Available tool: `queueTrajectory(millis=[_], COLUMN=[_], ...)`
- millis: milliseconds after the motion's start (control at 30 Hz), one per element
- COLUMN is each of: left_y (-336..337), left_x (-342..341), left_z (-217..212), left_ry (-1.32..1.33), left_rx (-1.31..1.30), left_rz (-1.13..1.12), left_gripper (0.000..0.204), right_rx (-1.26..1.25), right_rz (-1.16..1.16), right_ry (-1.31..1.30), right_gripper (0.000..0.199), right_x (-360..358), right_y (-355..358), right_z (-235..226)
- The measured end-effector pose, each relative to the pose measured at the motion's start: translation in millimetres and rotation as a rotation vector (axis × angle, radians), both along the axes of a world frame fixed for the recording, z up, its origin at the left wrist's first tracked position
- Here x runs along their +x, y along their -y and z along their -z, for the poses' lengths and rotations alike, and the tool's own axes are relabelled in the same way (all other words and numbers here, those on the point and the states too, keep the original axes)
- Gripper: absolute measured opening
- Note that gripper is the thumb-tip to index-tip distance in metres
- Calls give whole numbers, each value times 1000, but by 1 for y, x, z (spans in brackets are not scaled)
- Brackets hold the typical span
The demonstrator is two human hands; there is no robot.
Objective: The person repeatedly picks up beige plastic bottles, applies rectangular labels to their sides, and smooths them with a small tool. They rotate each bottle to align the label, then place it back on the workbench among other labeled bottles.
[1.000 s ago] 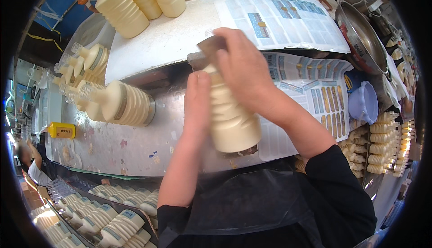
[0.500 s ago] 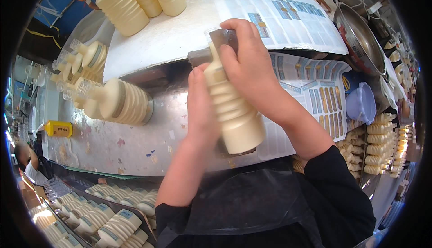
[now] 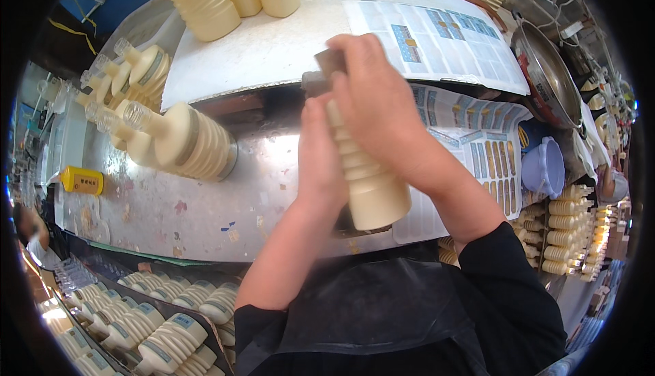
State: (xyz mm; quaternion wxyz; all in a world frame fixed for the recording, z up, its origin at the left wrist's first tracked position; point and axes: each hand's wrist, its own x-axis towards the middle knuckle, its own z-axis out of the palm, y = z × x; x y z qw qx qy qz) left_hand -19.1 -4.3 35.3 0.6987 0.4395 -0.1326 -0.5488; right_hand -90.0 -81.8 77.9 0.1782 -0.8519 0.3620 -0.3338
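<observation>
A cream ridged bottle [image 3: 379,205] leans before me, its base toward me; its neck is hidden behind my hands. My right hand [image 3: 379,99] lies over the bottle's upper part, thumb and fingers closed on a flat grey-brown pad [image 3: 331,61]. Along the bottle's left side is my left hand [image 3: 321,157], somewhat blurred, fingers together. A second grey pad [image 3: 314,84] shows at its fingertips, against the bottle's top end. To the left, similar bottles with clear threaded necks [image 3: 194,144] lie on the metal table [image 3: 170,219].
Sheets of blue and gold labels [image 3: 471,123] lie to the right, partly on a raised white board [image 3: 273,41] where several cream bottles [image 3: 201,4] stand. A yellow container [image 3: 82,180] is at left, a lilac bucket [image 3: 544,166] at right. Bottles fill crates [image 3: 153,331] at lower left.
My view has shifted slightly, so the table appears further right. The right hand and its pad have moved a little left across the bottle's top, and the neck is now covered.
</observation>
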Motion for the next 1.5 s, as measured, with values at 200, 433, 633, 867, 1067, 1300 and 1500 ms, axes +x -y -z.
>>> queueTrajectory(millis=[200, 433, 633, 867, 1067, 1300, 1500], left_y=[1, 4, -5, -36, -35, -34, -34], left_x=[7, 15, 20, -14, -13, -13, -17], left_z=[18, 28, 38, 16, 17, 18, 18], left_ry=[459, 602, 1054, 1684, 1600, 1565, 1574], left_rx=[36, 43, 70, 123, 136, 171, 172], left_rz=[0, 55, -24, 48, 74, 49, 12], left_gripper=[48, 42, 54, 95, 99, 100, 102], right_rx=[37, 55, 64, 52, 3, 324, 315], right_rz=[35, 37, 7, 18, 32, 26, 106], right_ry=[-5, 198, 303, 352, 405, 629, 442], right_gripper=[35, 38, 41, 42, 42, 39, 32], right_x=[-16, -49, -56, -60, -58, -72, -78], right_y=[11, 38, 46, 51, 52, 27, 13], right_z=[5, 39, 55, 71, 81, 52, 61])
